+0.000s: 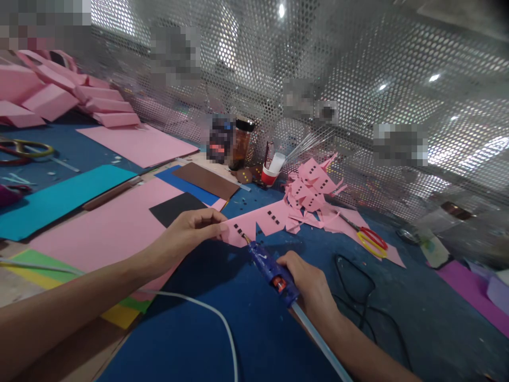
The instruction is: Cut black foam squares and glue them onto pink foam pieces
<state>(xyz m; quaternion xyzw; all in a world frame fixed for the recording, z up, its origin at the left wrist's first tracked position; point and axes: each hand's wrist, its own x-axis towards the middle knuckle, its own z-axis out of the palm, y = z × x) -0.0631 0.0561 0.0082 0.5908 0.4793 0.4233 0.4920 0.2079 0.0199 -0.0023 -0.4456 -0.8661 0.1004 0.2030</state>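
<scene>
My left hand point(190, 229) pinches the near end of a long pink paper cut-out point(265, 218) marked with small black squares, lying on the blue table point(254, 329). My right hand point(312, 284) grips a blue glue gun point(271, 269) with a clear glue stick point(318, 339) sticking out behind. Its nozzle touches the pink cut-out just right of my left fingers. A pile of similar pink cut-outs point(312, 191) lies beyond.
Red-and-yellow scissors point(371, 240) lie to the right on pink scraps. A black cord point(358, 292) and a white cord point(207, 307) cross the table. Coloured sheets lie to the left, with pink boxes point(59, 95) at far left. A red cup point(270, 174) and jars point(242, 143) stand by the mesh wall.
</scene>
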